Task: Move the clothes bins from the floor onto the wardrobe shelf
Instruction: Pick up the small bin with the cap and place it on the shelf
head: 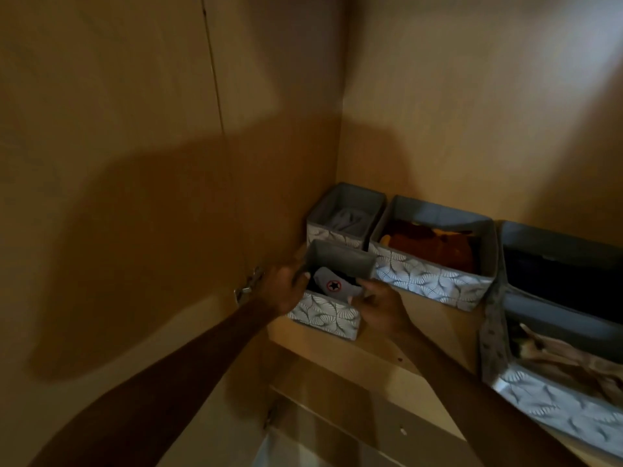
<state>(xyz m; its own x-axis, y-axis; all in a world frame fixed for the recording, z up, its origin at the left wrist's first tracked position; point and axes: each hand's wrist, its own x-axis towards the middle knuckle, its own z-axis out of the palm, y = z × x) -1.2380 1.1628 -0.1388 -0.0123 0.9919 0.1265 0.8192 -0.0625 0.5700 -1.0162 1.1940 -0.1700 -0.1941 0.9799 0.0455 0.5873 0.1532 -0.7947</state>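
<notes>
Since the small bin [323, 313] sits at the near left corner of the shelf [421, 335], just in front of the far bin [340, 230], both hands steady it. The left hand [281, 291] grips its left wall with fingers [303, 276] curled over the rim, and the right hand [381, 308] pinches the right rim, probably squaring it.

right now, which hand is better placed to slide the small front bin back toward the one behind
Likely right: the right hand holds the small front bin at its near right corner, behind the push; the left hand grips its left wall by the wardrobe side.
</notes>
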